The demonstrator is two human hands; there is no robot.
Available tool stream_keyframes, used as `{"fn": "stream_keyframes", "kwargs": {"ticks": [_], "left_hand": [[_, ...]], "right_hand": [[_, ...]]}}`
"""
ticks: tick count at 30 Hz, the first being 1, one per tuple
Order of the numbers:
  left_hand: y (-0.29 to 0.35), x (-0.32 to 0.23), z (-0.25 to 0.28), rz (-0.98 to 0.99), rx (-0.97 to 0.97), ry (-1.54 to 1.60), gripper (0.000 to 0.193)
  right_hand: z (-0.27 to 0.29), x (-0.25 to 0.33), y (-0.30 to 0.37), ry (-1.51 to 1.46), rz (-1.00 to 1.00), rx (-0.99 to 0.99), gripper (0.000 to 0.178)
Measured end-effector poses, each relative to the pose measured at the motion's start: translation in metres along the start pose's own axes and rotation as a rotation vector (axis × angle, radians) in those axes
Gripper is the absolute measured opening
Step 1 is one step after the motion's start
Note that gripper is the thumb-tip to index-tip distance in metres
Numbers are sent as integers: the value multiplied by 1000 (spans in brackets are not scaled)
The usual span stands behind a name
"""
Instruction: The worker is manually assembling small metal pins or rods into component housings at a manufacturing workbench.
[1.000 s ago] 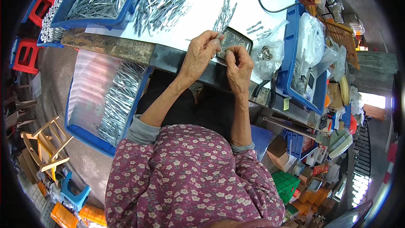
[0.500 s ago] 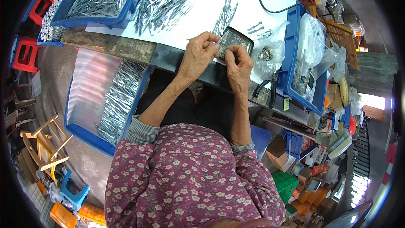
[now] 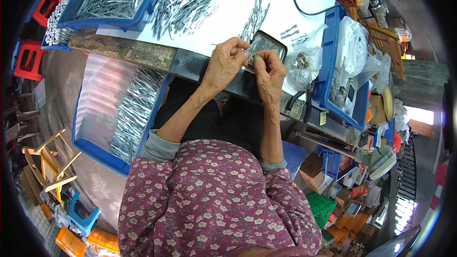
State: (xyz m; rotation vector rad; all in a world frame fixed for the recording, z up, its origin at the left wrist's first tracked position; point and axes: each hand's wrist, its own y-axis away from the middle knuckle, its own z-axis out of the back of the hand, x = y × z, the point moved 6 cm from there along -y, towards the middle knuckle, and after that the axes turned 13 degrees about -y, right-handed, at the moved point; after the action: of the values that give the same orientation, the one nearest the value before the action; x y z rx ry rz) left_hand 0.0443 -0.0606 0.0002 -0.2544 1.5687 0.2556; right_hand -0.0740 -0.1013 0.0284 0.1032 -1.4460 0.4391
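My left hand is closed in a pinch, thumb against forefinger, just left of a small dark-rimmed tray. Whatever sits between its fingertips is too small to make out. Over the tray's near edge, my right hand is also pinched, its fingertips a short gap from the left ones; its contents are hidden. Small light bits lie in the tray. Behind it is a narrow bundle of thin metal strips. A clear plastic bag with small metal parts lies right of my right hand.
A larger heap of metal strips covers the white tabletop's left, beside a full blue bin. Several short pieces and a black cable lie right. A blue crate borders the right. Another blue bin of strips stands lower left.
Both hands stay almost in place over the tray, still pinched. The left fingers have shifted very slightly; nothing else has visibly moved.
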Motion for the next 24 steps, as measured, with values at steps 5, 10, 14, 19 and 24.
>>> {"fn": "stream_keyframes", "kwargs": {"ticks": [5, 10, 14, 19, 24], "left_hand": [[0, 0, -1, -1, 14, -16, 17], [1, -4, 0, -9, 24, -52, 17], [1, -3, 0, -11, 25, -52, 16], [1, -4, 0, -17, 33, -54, 16], [2, -3, 0, -15, 35, -42, 16]], "right_hand": [[0, 2, 0, -13, 17, 1, 6], [-1, -2, 0, -9, 25, 25, 6], [-1, -2, 0, -23, 18, 28, 6], [0, -6, 0, -48, 6, 14, 6], [0, -8, 0, -100, -45, 1, 6]]}}
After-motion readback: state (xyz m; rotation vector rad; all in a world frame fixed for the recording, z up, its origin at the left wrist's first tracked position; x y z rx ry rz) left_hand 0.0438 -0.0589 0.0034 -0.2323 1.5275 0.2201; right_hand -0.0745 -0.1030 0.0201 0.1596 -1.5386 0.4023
